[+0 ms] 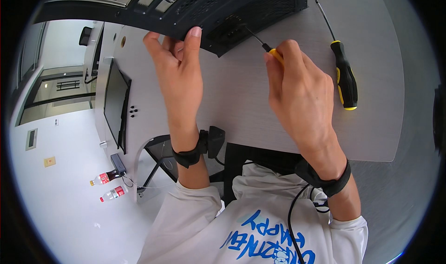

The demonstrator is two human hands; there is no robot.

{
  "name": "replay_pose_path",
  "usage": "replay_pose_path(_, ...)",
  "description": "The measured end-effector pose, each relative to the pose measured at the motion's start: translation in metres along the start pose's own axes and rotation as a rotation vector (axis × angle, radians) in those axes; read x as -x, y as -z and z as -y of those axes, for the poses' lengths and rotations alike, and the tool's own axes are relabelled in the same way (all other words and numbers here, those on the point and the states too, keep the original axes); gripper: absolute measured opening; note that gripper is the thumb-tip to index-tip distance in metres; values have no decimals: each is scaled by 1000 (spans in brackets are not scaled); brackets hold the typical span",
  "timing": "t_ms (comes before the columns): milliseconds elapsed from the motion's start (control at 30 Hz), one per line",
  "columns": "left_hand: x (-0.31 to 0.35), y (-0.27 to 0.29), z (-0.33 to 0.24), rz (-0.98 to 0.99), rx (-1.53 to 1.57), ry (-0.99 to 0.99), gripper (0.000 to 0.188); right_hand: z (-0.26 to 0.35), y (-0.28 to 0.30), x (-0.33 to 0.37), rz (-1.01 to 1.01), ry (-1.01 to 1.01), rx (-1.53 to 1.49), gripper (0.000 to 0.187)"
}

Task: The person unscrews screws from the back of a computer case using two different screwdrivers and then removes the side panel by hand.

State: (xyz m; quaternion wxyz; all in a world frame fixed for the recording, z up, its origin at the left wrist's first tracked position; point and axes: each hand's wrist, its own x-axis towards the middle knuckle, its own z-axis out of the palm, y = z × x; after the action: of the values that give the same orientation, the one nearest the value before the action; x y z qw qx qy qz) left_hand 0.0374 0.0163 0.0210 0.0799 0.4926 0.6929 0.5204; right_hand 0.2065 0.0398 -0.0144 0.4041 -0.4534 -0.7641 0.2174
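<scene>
I watch the right hand (304, 87), at one o'clock, grasp a yellow-handled screwdriver (275, 55), its tip at the black computer case (204, 14) at twelve, whose edge the left hand (182, 85) clasps. On the grey wood-grain table (246, 106), a second screwdriver (344, 75) lies at two o'clock, small black pieces (132, 111) and a dark screen (114, 107) at nine. Beyond, I see bottles (114, 193) and white wall (69, 148) toward eight.

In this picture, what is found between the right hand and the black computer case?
In the head view, a yellow-handled screwdriver extends from the right hand toward the computer case, above the tabletop.
</scene>
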Motion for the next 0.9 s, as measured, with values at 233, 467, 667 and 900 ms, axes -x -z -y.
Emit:
replay_pose_path(233,1,0,1,23,-100,25,34,-1,-4,-5,121,-144,-124,22)
replay_pose_path(467,2,-2,2,-8,-109,-41,28,-1,-9,-7,-55,-45,-129,17)
replay_pose_path(667,3,-2,1,0,-114,-25,33,1,-6,-5,53,-82,-46,17)
replay_pose_path(900,2,3,-2,22,-86,12,35,6,-8,-8,-41,-64,-163,16)
